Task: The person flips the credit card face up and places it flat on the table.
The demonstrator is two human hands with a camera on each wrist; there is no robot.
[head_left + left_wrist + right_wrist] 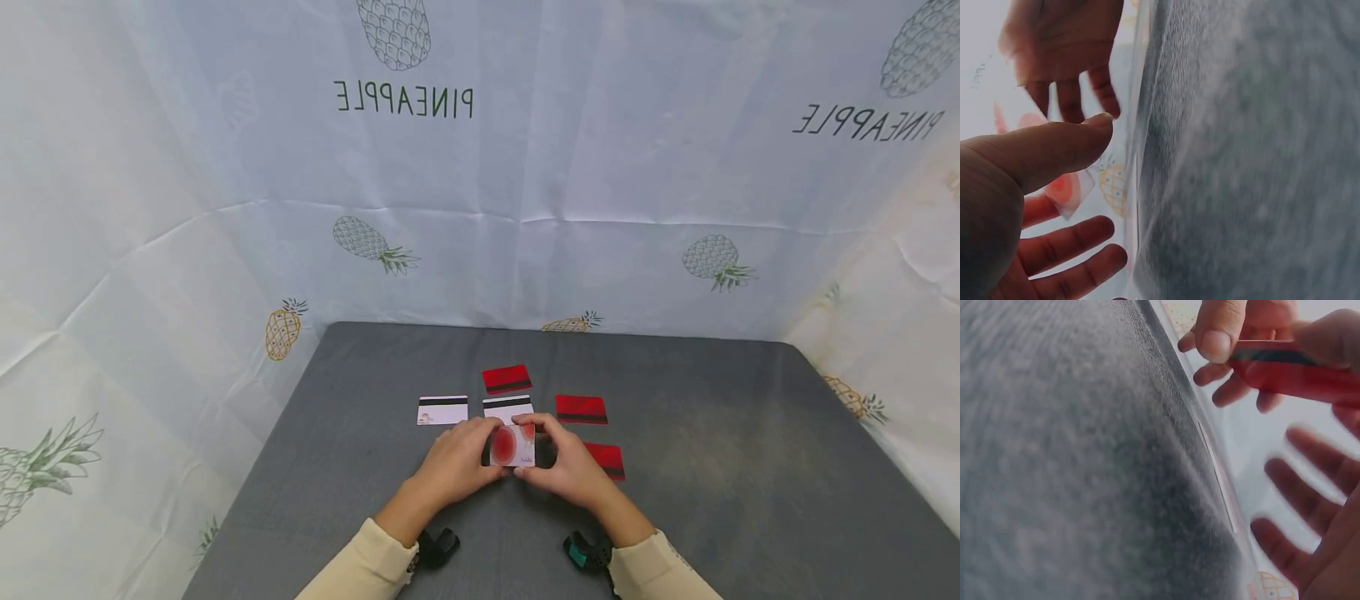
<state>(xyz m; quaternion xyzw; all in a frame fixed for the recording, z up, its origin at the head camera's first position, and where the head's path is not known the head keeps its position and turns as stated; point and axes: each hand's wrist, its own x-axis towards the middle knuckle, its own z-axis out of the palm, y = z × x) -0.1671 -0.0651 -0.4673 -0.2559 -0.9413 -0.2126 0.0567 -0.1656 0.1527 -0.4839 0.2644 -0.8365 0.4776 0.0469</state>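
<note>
Both hands hold one card (513,447) between them, raised over the near middle of the table. Its face toward the head camera is pale with a large red circle. In the right wrist view, the back of the card (1291,378) is red with a dark stripe. My left hand (459,462) pinches its left edge, the thumb (1054,147) in front of it in the left wrist view. At the right edge, my right hand (566,468) pinches it between thumb and finger, other fingers spread. Just beyond lies a white striped card (507,404), partly hidden by the hands.
Another white card (442,414) with a black stripe lies to the left. Red striped cards lie at the back (506,377), on the right (581,406) and beside the right hand (609,458), the last partly covered. The grey table (712,467) meets a pineapple-print curtain (525,167).
</note>
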